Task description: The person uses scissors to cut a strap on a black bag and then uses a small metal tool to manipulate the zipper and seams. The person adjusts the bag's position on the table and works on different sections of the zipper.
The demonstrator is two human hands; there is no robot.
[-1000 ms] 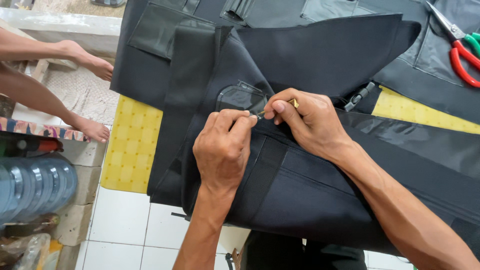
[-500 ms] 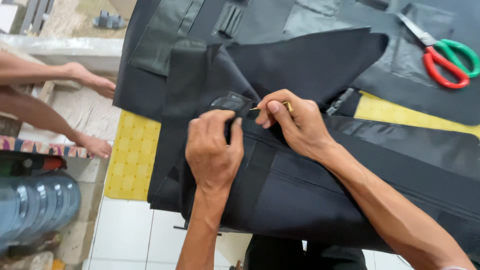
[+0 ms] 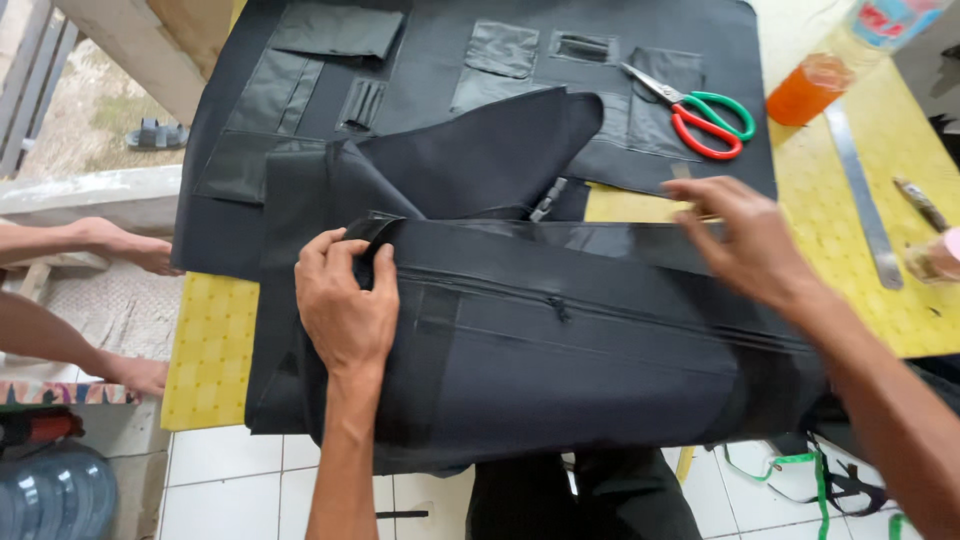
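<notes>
From the head camera, the left hand is resting on the near black fabric panel, its fingers curled and pressing a folded strap end at the panel's upper left corner. The right hand is hovering over the panel's upper right edge with fingers loosely spread; whether the fingertips are touching the cloth is hard to tell. The panel is lying across a yellow table and hanging over its near edge, its lower part cut off from view. Behind it, a larger black sheet with sewn pockets is spreading out, with red-and-green scissors lying on it. At far left, another person's feet are showing, partly cropped. A metal ruler is lying on the table to the right.
</notes>
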